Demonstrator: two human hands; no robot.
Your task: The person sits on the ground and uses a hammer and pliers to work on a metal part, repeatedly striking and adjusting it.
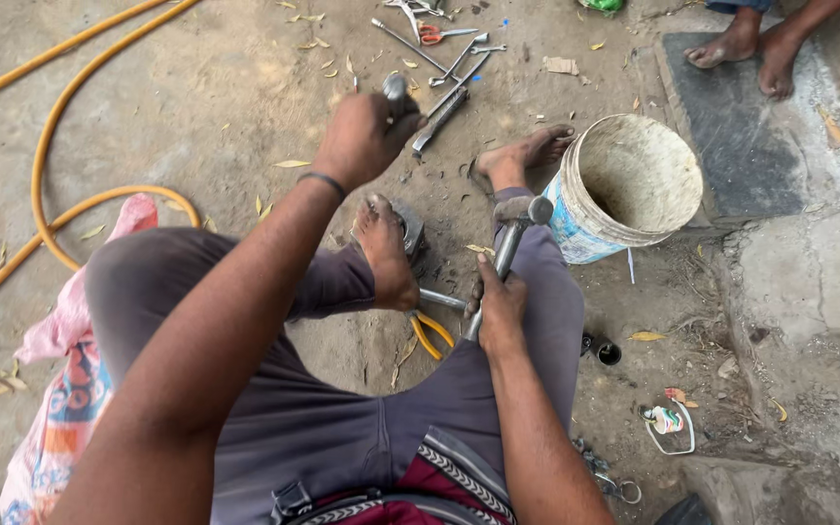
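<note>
A grey steel hammer with a metal shaft is grasped low on its shaft by the right hand, whose fingers are clenched around it; the hammer's head is raised just beside a worn white plastic bucket with a blue band. A short dark metal tool is clutched in the left hand, which is lifted above the ground with a thin dark bracelet worn at the wrist. A round grey metal part is pinned on the dusty ground under the left foot, and the right foot is planted near the bucket. Yellow-handled pliers are seen lying between the legs, close to a steel rod. A yellow rubber hose is coiled to the left, and a cluster of steel wrenches is spread ahead. Another person's bare feet are set on a dark slab.
</note>
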